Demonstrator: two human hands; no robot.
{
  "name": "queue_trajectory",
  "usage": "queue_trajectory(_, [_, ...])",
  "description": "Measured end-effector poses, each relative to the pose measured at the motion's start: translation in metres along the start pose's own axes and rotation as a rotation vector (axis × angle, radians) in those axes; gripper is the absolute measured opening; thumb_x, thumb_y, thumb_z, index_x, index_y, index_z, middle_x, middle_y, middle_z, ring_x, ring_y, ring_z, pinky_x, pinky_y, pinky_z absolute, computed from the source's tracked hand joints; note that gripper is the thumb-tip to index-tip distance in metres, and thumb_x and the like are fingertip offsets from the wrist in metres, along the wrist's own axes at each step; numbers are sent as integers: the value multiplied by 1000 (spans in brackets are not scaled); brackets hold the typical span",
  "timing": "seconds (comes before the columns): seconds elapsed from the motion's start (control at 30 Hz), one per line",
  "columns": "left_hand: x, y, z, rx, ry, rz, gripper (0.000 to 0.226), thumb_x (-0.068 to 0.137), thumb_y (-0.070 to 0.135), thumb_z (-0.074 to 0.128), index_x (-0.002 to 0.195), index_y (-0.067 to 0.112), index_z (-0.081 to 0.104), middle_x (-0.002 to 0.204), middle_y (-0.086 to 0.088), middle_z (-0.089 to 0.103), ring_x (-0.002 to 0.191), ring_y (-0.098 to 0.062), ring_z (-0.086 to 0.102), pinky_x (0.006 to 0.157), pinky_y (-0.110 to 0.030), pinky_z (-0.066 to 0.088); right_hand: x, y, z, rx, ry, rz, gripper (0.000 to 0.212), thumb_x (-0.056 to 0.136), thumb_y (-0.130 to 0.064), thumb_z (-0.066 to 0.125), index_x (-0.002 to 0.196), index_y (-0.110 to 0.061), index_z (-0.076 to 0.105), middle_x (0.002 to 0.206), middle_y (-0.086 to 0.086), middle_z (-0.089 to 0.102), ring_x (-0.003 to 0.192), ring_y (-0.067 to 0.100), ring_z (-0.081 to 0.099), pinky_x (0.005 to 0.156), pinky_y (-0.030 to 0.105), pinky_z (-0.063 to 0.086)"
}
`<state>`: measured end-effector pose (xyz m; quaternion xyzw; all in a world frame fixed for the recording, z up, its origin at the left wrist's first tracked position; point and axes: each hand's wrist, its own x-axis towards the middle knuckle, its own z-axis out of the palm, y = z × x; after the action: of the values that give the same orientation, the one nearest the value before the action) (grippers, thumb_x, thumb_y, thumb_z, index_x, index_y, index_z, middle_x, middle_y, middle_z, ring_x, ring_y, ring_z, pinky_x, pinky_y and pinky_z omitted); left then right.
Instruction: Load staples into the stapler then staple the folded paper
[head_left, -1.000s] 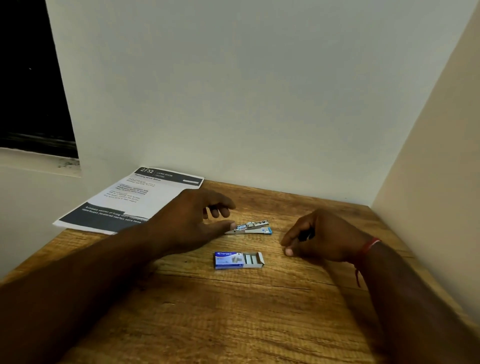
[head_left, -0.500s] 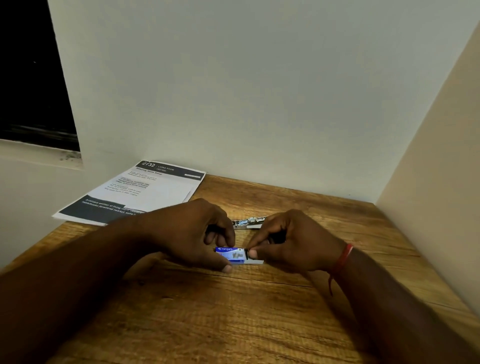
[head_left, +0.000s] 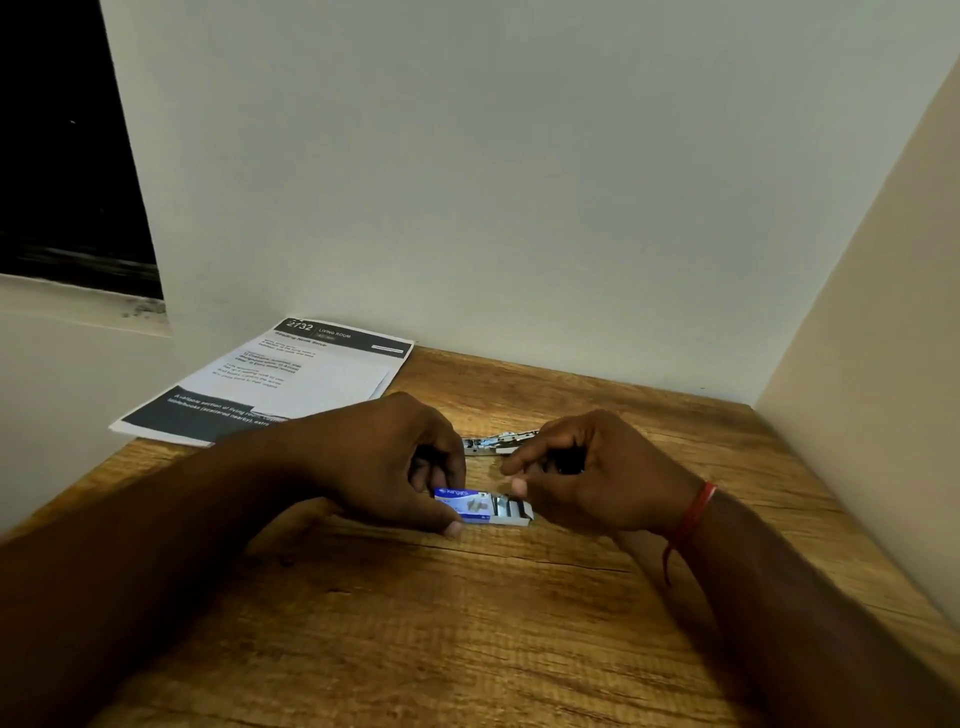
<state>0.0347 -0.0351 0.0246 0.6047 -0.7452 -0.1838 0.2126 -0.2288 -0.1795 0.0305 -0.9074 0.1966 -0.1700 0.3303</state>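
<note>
Stapler (head_left: 498, 444) first: it lies on the wooden table (head_left: 467, 623), at twelve o'clock from the box of staples (head_left: 462, 501), just behind my knuckles. Its metal parts show, and both its ends are hidden by my hands. The box sits flat near the table's middle. My left hand (head_left: 384, 462) comes in from nine o'clock and holds the blue sleeve, thumb on the near edge and fingers on the far one. White lettering on the sleeve reads "kangaro". The tray (head_left: 519, 514) is slid out toward three o'clock, with silver staples (head_left: 501, 502) showing in it. My right hand (head_left: 597, 473) is at three o'clock, fingers curled, thumb tip just over the tray's open end; I cannot tell whether it pinches anything. A red thread (head_left: 691, 514) circles that wrist. The paper (head_left: 291, 379) lies at ten o'clock against the wall, headed "2732 LIVING ROOM", with "Reading Nook Setup" beneath.
</note>
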Motion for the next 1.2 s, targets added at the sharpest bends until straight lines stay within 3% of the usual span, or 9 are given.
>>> queue_trajectory(0.2, [1, -1, 0, -3, 16, -33, 36, 77, 57, 99, 100, 34, 84, 92, 11, 81, 79, -11, 77, 74, -38, 67, -7, 10, -18, 90, -100, 91, 35, 78, -14, 101, 110, -19, 88, 102, 3, 86, 96, 23, 80, 88, 29, 64])
queue_trajectory(0.33, [2, 1, 1, 19, 38, -43, 35, 78, 56, 99, 100, 32, 85, 92, 11, 81, 79, -8, 76, 74, -35, 66, -5, 14, -13, 112, -102, 84, 31, 76, -15, 102, 104, -18, 89, 99, 3, 86, 89, 14, 76, 84, 30, 63])
queue_trajectory(0.43, [3, 2, 3, 27, 56, -56, 35, 78, 55, 99, 98, 31, 85, 91, 10, 81, 80, -9, 76, 74, -36, 66, -3, 13, -5, 123, -52, 87, 24, 79, -17, 101, 100, -19, 91, 93, 4, 87, 81, 17, 76, 73, 27, 60])
queue_trajectory(0.53, [3, 1, 4, 17, 67, -61, 33, 78, 54, 100, 98, 31, 85, 91, 10, 80, 81, -11, 76, 74, -36, 67, 1, 18, 0, 98, -18, 56, 22, 79, -25, 100, 99, -25, 92, 96, 6, 86, 91, 35, 77, 80, 51, 64])
queue_trajectory(0.6, [4, 0, 5, 22, 76, -55, 33, 78, 55, 99, 98, 32, 85, 91, 11, 80, 81, -11, 77, 75, -38, 67, 2, 21, 2, 83, -11, 28, 22, 80, -25, 100, 100, -25, 92, 100, 3, 87, 98, 34, 78, 89, 58, 64])
queue_trajectory(0.87, [5, -1, 7, 39, 100, -31, 34, 79, 60, 97, 101, 36, 85, 93, 18, 76, 83, -6, 75, 72, -30, 66, 5, 20, 6, 73, -3, 17, 20, 82, -17, 98, 100, -21, 92, 103, -4, 87, 102, 19, 80, 95, 49, 64])
queue_trajectory(1.2, [8, -2, 11, 48, 119, -12, 32, 81, 58, 96, 101, 35, 86, 94, 16, 75, 82, -7, 75, 72, -33, 66, 9, 17, 14, 23, 14, 9, 17, 82, -20, 99, 97, -25, 92, 101, -8, 87, 97, 12, 81, 93, 46, 67])
